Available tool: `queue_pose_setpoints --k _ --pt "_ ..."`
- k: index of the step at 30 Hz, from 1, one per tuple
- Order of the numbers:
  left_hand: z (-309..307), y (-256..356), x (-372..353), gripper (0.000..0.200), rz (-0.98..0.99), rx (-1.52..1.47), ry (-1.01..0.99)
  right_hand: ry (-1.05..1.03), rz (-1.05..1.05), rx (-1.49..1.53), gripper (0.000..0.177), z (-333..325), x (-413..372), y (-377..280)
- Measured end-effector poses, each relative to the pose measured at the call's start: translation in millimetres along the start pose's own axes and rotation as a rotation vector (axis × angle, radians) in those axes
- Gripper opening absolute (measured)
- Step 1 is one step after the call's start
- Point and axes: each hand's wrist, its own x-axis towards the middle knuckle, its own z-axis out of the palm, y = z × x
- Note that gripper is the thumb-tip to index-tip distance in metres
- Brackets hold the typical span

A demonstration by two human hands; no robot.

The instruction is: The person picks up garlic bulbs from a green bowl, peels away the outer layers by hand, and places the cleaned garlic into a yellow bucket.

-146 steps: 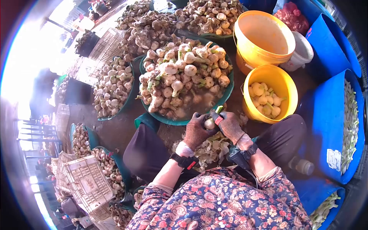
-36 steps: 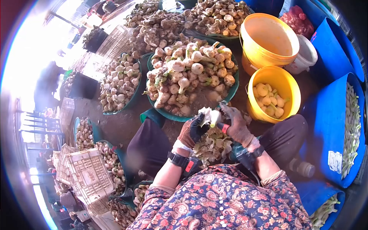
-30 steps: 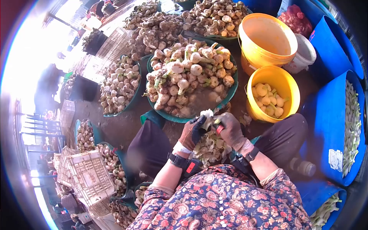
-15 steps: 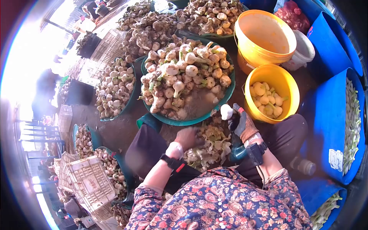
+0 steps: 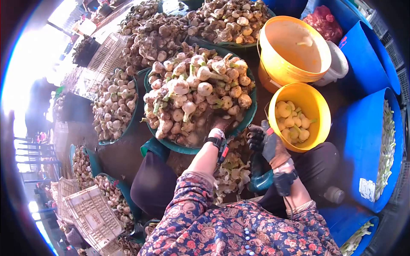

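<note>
My left hand (image 5: pixel 222 123) reaches into the front of a green tub (image 5: pixel 255 106) heaped with garlic bulbs (image 5: pixel 205 88); its fingers are hidden or smeared among them. Left of the lower yellow bucket (image 5: pixel 321 106), my gloved right hand (image 5: pixel 269 143) has its dark fingers curled, with a small red part showing at them; what it grips is not clear. Pale trimmed bulbs (image 5: pixel 292 121) lie in that bucket. A blurred pale piece (image 5: pixel 305 41) shows inside the upper yellow bucket (image 5: pixel 294 72). Below my hands lies a heap of peeled skins (image 5: pixel 232 170).
More garlic heaps stand behind and in tubs (image 5: pixel 136 109) at the left, near plastic crates (image 5: pixel 95 213). Blue containers (image 5: pixel 354 145) line the right side. A white bucket (image 5: pixel 339 64) and red mesh bag (image 5: pixel 322 23) are behind the yellow buckets. My knees flank the skins.
My left hand has moved from above the skins up and forward into the tub. The white bulb at my right hand is no longer there. The view has shifted slightly.
</note>
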Motion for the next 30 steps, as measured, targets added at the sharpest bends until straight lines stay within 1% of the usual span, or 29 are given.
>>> queue_pose_setpoints --k 1,3,4,5,6,7,8,10,11,13,14,15,16,18,19,21,22,23,26,27,28,29,30 --pt "0.8 -25.0 5.7 0.055 0.004 -0.086 -0.038 0.052 -0.005 -0.078 0.050 -1.0 5.8 6.8" --pt "-19.3 -29.7 -11.9 0.049 -0.227 -0.189 -0.181 0.162 -0.023 -0.224 0.052 -0.1 11.1 18.1" --pt "-29.6 -31.7 -21.4 0.047 -0.346 -0.227 -0.245 0.195 0.006 -0.272 0.051 1.6 10.5 20.7" --pt "-42.3 -6.0 -50.2 0.046 -0.289 -0.357 -0.247 0.228 0.033 -0.324 0.050 5.7 10.1 22.5" --pt "-51.3 5.4 -73.6 0.046 -0.233 -0.485 -0.248 0.262 0.062 -0.375 0.050 10.2 9.3 26.0" --pt "-51.5 1.3 -86.3 0.045 -0.166 -0.394 -0.233 0.286 0.048 -0.488 0.044 12.2 12.4 33.5" --pt "-56.2 16.4 -110.2 0.046 -0.066 -0.364 -0.239 0.344 0.018 -0.498 0.040 14.2 11.7 42.0" --pt "-59.9 52.5 -152.4 0.048 0.127 -0.341 -0.237 0.152 -0.285 -0.733 0.039 -13.3 31.4 65.5" --pt "-60.9 63.5 -164.9 0.051 0.197 -0.150 -0.192 0.164 -0.284 -0.736 0.038 -9.0 24.8 64.9" --pt "-61.3 72.0 -178.0 0.052 0.377 0.070 -0.050 0.187 -0.291 -0.738 0.035 12.9 5.3 55.1" --pt "-61.3 74.0 -183.6 0.052 0.465 0.179 0.020 0.158 -0.315 -0.799 0.034 18.1 -3.1 50.9" --pt "-61.3 75.8 -187.8 0.054 0.500 0.168 0.036 0.131 -0.342 -0.861 0.032 22.6 -10.6 46.3" --pt "-61.5 75.0 -188.7 0.054 0.478 0.145 0.011 0.104 -0.369 -0.923 0.030 25.0 -15.4 43.9" --pt "-64.6 72.2 -190.7 0.055 0.429 0.099 -0.033 0.043 -0.373 -0.882 0.029 24.3 -17.6 45.1" --pt "-67.3 71.0 -193.5 0.055 0.330 -0.070 -0.109 0.012 -0.375 -0.860 0.028 24.0 -18.5 45.0" --pt "-72.7 74.5 -200.3 0.055 0.125 -0.406 -0.265 -0.045 -0.178 -0.621 0.028 26.1 -29.1 36.2" --pt "-73.9 71.9 -201.0 0.055 0.176 -0.327 -0.257 -0.073 -0.075 -0.501 0.027 24.9 -34.1 33.4" --pt "-73.8 67.3 -198.8 0.054 0.228 -0.249 -0.245 -0.085 -0.101 -0.504 0.029 8.2 -18.8 45.2" --pt "-71.7 64.1 -199.0 0.052 0.340 0.008 -0.188 0.014 -0.356 -0.790 0.034 6.7 -14.5 58.1" --pt "-72.8 72.0 -205.1 0.051 0.381 0.090 -0.176 0.029 -0.452 -0.980 0.038 23.0 -35.3 52.2" --pt "-74.5 78.7 -210.3 0.051 0.421 0.173 -0.163 0.039 -0.488 -1.070 0.038 23.2 -39.3 51.9" --pt "-76.5 83.2 -211.8 0.048 0.434 0.213 -0.171 0.043 -0.526 -1.163 0.038 24.1 -40.0 49.9" --pt "-77.7 80.8 -210.7 0.048 0.375 0.107 -0.215 0.045 -0.565 -1.255 0.038 24.6 -39.6 49.0"
